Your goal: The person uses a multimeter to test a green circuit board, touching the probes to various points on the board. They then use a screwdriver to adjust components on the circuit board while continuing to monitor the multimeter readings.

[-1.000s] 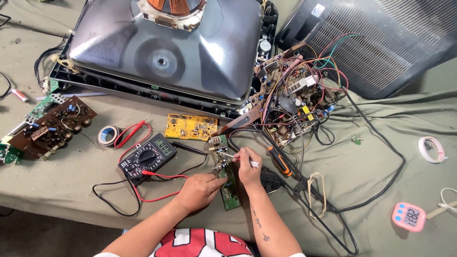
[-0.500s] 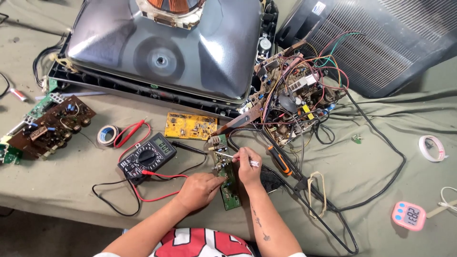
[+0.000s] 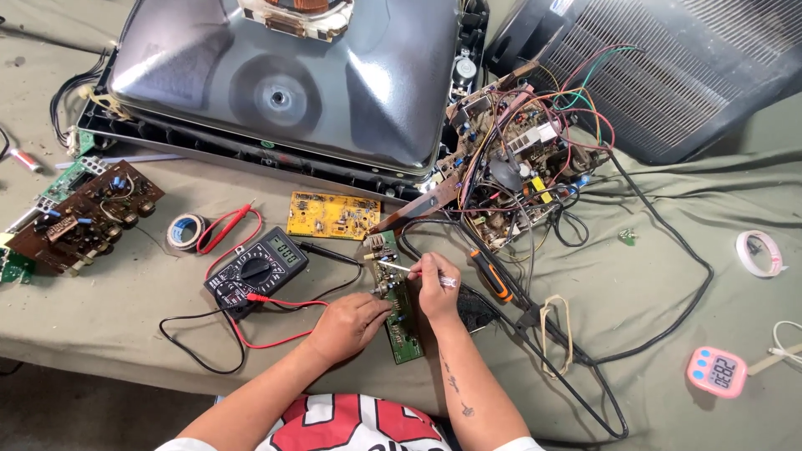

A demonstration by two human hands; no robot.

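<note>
While the left hand lies flat, fingers pressed together, against the left edge of the narrow green circuit board, and the right hand pinches a thin metal tool over the board's far end, several hazards apply. Board located at the near table edge, between the two hands, partly overhanging black mesh.

Slippage: light side pressure only; a push from the tool tip likely to skate the board toward the table edge.

Bridging: tool tip close to crowded components; a slip liable to short neighbouring joints or lift a pad.

Snagging: red lead and black lead of the multimeter looped just beside the left forearm; an elbow movement liable to drag the meter.

Tangling: orange-handled screwdriver and black cables near the right wrist; withdrawal of the hand liable to catch them and tug the wired chassis board.
</note>
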